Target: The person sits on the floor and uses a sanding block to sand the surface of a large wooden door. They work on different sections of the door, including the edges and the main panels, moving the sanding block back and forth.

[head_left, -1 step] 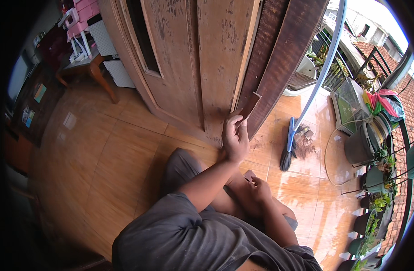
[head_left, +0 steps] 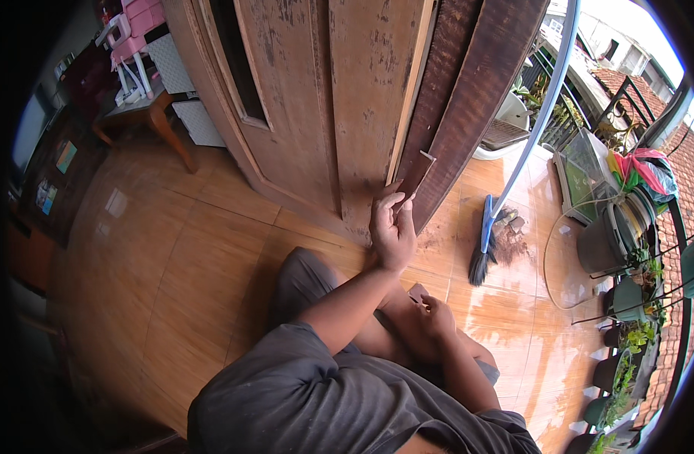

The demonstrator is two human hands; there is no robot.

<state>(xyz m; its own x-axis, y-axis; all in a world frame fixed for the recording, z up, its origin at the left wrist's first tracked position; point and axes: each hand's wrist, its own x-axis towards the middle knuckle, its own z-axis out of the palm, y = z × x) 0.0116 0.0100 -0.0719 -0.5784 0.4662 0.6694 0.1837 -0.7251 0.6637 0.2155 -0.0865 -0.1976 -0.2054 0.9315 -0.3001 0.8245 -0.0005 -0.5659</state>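
Observation:
My left hand (head_left: 393, 238) is raised against the lower part of the dark brown door frame (head_left: 468, 98), beside the worn wooden door (head_left: 370, 113). Its fingers are closed on a reddish-brown strip with a pale edge (head_left: 417, 175), which looks like folded sandpaper and lies against the frame. Lower down, over my bent legs, my right hand (head_left: 438, 318) pinches a small brownish flat piece (head_left: 417, 292). What that piece is cannot be made out. Paint on the door is patchy and scraped.
Right of the frame, a blue broom (head_left: 487, 234) with black bristles stands beside a heap of brown debris (head_left: 512, 240) on the tiles. A grey bucket (head_left: 600, 248), a glass tank (head_left: 585, 174) and potted plants (head_left: 627, 303) line the right. A wooden stool (head_left: 161, 121) stands far left.
The strip in my left hand has shifted slightly to the left along the frame, and the hand with it. My right hand stays where it was.

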